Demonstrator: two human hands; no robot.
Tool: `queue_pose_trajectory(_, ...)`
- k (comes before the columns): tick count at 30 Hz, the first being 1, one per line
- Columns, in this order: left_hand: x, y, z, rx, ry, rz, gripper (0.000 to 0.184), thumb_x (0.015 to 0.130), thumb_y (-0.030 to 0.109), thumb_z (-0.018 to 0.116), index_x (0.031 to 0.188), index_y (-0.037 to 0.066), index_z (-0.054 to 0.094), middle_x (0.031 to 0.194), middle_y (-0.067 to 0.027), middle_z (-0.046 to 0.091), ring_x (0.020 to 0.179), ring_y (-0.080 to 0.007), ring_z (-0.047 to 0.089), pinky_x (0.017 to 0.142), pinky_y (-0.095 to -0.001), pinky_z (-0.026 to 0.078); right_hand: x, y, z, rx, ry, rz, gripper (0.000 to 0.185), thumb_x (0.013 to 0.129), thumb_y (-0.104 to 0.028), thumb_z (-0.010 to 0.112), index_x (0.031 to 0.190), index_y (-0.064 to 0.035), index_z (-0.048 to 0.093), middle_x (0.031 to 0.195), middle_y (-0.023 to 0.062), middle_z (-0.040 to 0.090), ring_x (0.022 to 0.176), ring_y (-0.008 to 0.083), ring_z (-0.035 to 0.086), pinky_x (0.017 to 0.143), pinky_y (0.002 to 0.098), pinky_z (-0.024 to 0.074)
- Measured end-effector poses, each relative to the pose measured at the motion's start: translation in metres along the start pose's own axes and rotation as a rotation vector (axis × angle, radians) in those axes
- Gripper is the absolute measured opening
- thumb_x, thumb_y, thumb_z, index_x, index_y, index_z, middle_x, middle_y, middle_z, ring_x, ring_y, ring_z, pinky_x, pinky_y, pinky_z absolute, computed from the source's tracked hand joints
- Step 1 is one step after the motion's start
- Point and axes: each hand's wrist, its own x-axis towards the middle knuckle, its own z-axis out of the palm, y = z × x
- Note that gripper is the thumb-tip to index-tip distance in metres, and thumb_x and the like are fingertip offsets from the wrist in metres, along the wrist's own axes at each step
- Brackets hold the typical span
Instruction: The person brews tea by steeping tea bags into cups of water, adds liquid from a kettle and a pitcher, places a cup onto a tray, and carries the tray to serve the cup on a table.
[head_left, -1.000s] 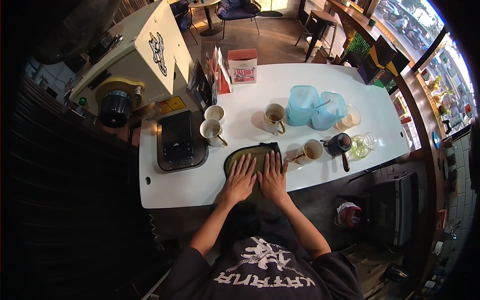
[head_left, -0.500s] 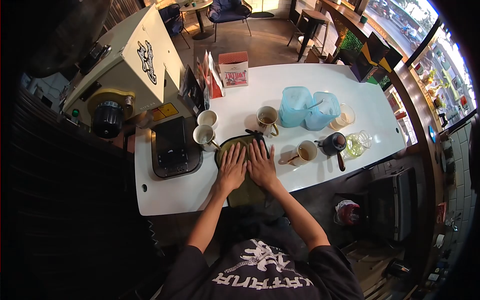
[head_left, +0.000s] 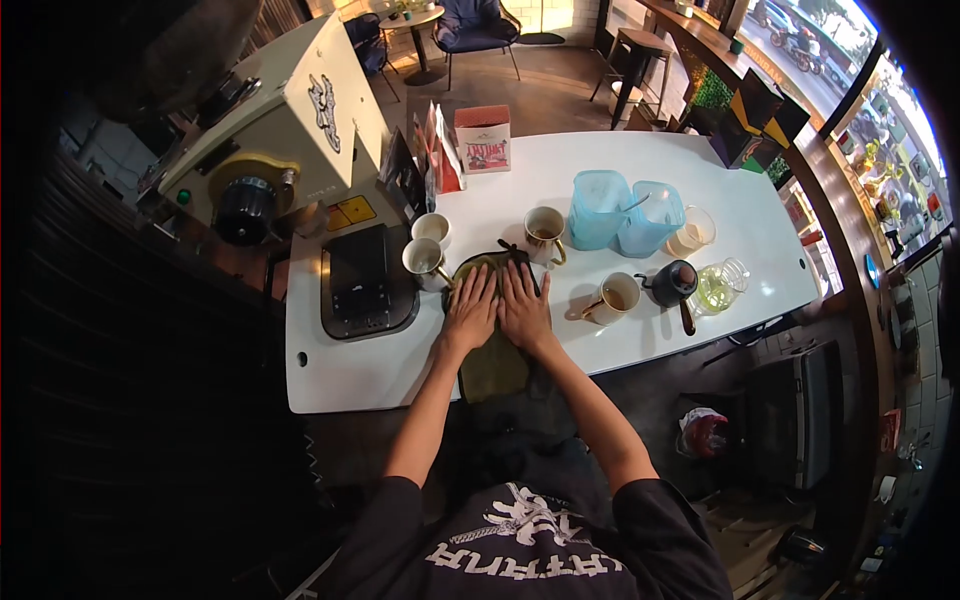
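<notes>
Both palms lie flat on an olive-green cloth with black edging and a black strap, which looks like an apron; its lower part hangs over the table's front edge. My left hand rests on the left side, fingers stretched out. Beside it, my right hand presses on the right side, fingers extended, thumbs close together. A mug with a gold handle stands just left of the cloth, with a white cup behind it. Another mug stands beyond my right hand, and a third mug to its right.
On the white table stand a black scale-like device, a cream grinder, two blue containers, a dark long-handled pot, a glass jug with greenish liquid, a glass cup and a red-white box.
The camera view has shifted slightly, so the table sits a little further right and higher. Both hands stay flat on the cloth, with little visible movement.
</notes>
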Motion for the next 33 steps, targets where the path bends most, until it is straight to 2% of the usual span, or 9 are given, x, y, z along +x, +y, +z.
queue_pose_trajectory(9, -0.062, 0.030, -0.007, 0.006, -0.035, -0.017, 0.063, 0.101, 0.028, 0.044, 0.158, 0.006, 0.026, 0.165, -0.0174, 0.022, 0.152, -0.0365, 0.019, 0.124, -0.0522, 0.012, -0.052, -0.013, -0.017, -0.019, -0.109, 0.008, 0.066, 0.099, -0.035, 0.043, 0.155, -0.0014, 0.033, 0.164, 0.0161, 0.025, 0.154, 0.0337, 0.017, 0.119, 0.0651, 0.0054)
queue_pose_trajectory(11, -0.080, 0.041, -0.010, -0.004, -0.065, -0.018, 0.063, 0.101, 0.028, 0.044, 0.157, 0.004, 0.026, 0.165, -0.0178, 0.022, 0.152, -0.0369, 0.019, 0.124, -0.0524, 0.013, -0.073, -0.021, -0.029, -0.051, -0.123, -0.024, 0.065, 0.099, -0.035, 0.045, 0.153, 0.0012, 0.035, 0.162, 0.0184, 0.028, 0.152, 0.0355, 0.021, 0.119, 0.0664, 0.0107)
queue_pose_trajectory(16, -0.124, 0.070, -0.021, -0.069, -0.106, -0.011, 0.062, 0.099, 0.025, 0.051, 0.154, 0.003, 0.033, 0.163, -0.0180, 0.026, 0.151, -0.0379, 0.022, 0.123, -0.0536, 0.015, -0.128, -0.037, -0.056, 0.018, -0.149, -0.034, 0.067, 0.097, -0.034, 0.051, 0.152, 0.0021, 0.036, 0.161, 0.0190, 0.030, 0.151, 0.0367, 0.024, 0.118, 0.0663, 0.0137)
queue_pose_trajectory(18, -0.135, 0.078, -0.021, -0.072, -0.114, -0.017, 0.062, 0.099, 0.024, 0.052, 0.154, 0.003, 0.034, 0.163, -0.0175, 0.026, 0.151, -0.0376, 0.023, 0.123, -0.0536, 0.016, -0.144, -0.043, -0.066, -0.011, -0.235, 0.003, 0.068, 0.098, -0.035, 0.051, 0.154, 0.0001, 0.034, 0.163, 0.0172, 0.028, 0.153, 0.0349, 0.019, 0.120, 0.0630, 0.0070)
queue_pose_trajectory(19, -0.138, 0.081, -0.021, -0.067, -0.108, -0.016, 0.062, 0.099, 0.024, 0.052, 0.154, 0.003, 0.034, 0.163, -0.0173, 0.027, 0.151, -0.0373, 0.023, 0.123, -0.0535, 0.016, -0.147, -0.044, -0.069, -0.021, -0.244, 0.008, 0.068, 0.097, -0.035, 0.052, 0.154, -0.0005, 0.034, 0.163, 0.0170, 0.028, 0.153, 0.0344, 0.020, 0.120, 0.0629, 0.0070)
queue_pose_trajectory(27, -0.105, 0.063, -0.022, -0.066, -0.166, 0.001, 0.059, 0.102, 0.027, 0.047, 0.155, 0.004, 0.033, 0.165, -0.0152, 0.022, 0.153, -0.0344, 0.017, 0.124, -0.0521, 0.014, -0.115, -0.030, -0.059, 0.062, -0.174, 0.020, 0.066, 0.097, -0.031, 0.053, 0.152, 0.0007, 0.036, 0.161, 0.0172, 0.031, 0.151, 0.0338, 0.025, 0.119, 0.0647, 0.0107)
queue_pose_trajectory(30, -0.081, 0.051, -0.020, -0.048, -0.143, 0.022, 0.057, 0.104, 0.028, 0.043, 0.153, 0.002, 0.034, 0.164, -0.0178, 0.022, 0.153, -0.0366, 0.016, 0.124, -0.0535, 0.014, -0.090, -0.025, -0.053, 0.063, -0.163, 0.017, 0.064, 0.097, -0.030, 0.052, 0.151, 0.0016, 0.037, 0.161, 0.0176, 0.032, 0.151, 0.0343, 0.026, 0.120, 0.0644, 0.0110)
queue_pose_trajectory(32, -0.064, 0.043, -0.017, -0.033, -0.121, 0.025, 0.057, 0.103, 0.026, 0.044, 0.154, 0.002, 0.033, 0.164, -0.0180, 0.022, 0.153, -0.0365, 0.017, 0.124, -0.0536, 0.014, -0.073, -0.020, -0.044, 0.050, -0.196, 0.026, 0.065, 0.097, -0.029, 0.050, 0.153, 0.0001, 0.035, 0.162, 0.0168, 0.029, 0.153, 0.0334, 0.021, 0.121, 0.0614, 0.0059)
queue_pose_trajectory(33, -0.056, 0.039, -0.015, -0.011, -0.098, 0.027, 0.058, 0.101, 0.026, 0.045, 0.154, 0.003, 0.033, 0.164, -0.0168, 0.024, 0.152, -0.0353, 0.019, 0.124, -0.0525, 0.014, -0.065, -0.019, -0.039, 0.056, -0.184, 0.026, 0.064, 0.097, -0.028, 0.049, 0.152, 0.0016, 0.035, 0.162, 0.0181, 0.029, 0.152, 0.0346, 0.022, 0.121, 0.0605, 0.0084)
